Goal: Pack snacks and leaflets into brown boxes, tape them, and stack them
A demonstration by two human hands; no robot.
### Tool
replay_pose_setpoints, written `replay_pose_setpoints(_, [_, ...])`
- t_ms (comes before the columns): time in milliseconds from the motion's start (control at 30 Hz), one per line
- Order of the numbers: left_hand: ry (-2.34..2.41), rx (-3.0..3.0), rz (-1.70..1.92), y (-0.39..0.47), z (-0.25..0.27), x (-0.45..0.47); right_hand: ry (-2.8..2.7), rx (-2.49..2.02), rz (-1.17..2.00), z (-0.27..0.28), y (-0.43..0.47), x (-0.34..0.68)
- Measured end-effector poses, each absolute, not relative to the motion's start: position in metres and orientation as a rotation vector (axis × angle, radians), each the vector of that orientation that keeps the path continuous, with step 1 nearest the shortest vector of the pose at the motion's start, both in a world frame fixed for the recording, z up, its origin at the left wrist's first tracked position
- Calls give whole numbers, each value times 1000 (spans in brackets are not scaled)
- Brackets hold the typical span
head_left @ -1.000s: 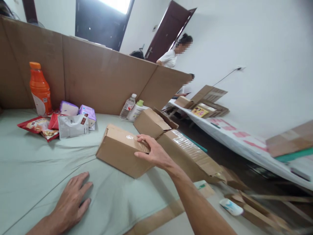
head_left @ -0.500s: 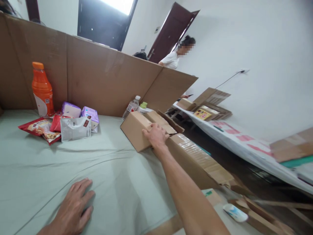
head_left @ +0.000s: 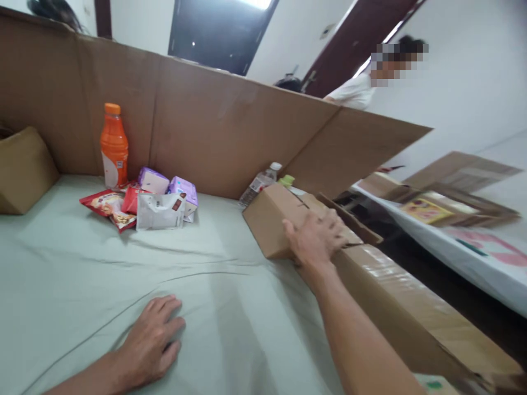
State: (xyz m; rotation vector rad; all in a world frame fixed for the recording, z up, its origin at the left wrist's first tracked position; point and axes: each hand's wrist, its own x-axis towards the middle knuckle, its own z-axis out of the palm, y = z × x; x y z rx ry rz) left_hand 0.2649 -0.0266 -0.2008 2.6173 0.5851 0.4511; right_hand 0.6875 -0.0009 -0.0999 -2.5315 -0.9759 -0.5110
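Observation:
My right hand (head_left: 315, 238) lies across the top of a cardboard box (head_left: 274, 222), its fingers spread over the box near the flaps. Part of the box is hidden under that hand. Flat on the pale green cloth (head_left: 230, 307), my left hand (head_left: 154, 340) rests with its fingers apart and nothing in them. Beyond it lie a red snack bag (head_left: 105, 208), a white pouch (head_left: 160, 211) and two purple-and-white packs (head_left: 183, 189). An orange drink bottle (head_left: 114, 148) stands upright behind these.
A tall cardboard panel (head_left: 206, 120) borders the far side. Behind the box are a clear bottle (head_left: 261, 184) and a green-capped container (head_left: 287, 180). A long taped carton (head_left: 403, 296) runs along the right. Another carton (head_left: 27, 170) sits left. A person (head_left: 354, 93) in white stands beyond.
The view has swung left, so the scene sits farther right and a carton shows at the left. My right hand remains on the box, and my left hand stays on the cloth.

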Motion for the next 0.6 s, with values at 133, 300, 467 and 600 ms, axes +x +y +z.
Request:
replay_pose_setpoints(133, [616, 2583, 448, -30, -201, 268, -1409, -2250, -522, -150, -17, 635])
replay_pose_setpoints(300, [622, 2632, 405, -32, -202, 272, -1830, -2088, -155, -236, -17, 540])
replay_pose_setpoints(467, [598, 2751, 371, -32, -210, 276, -1881, -1946, -325, -267, -23, 508])
replay_pose_setpoints(600, [572, 2843, 383, -34, -213, 281, -1941, -1972, -388, -275, -24, 518])
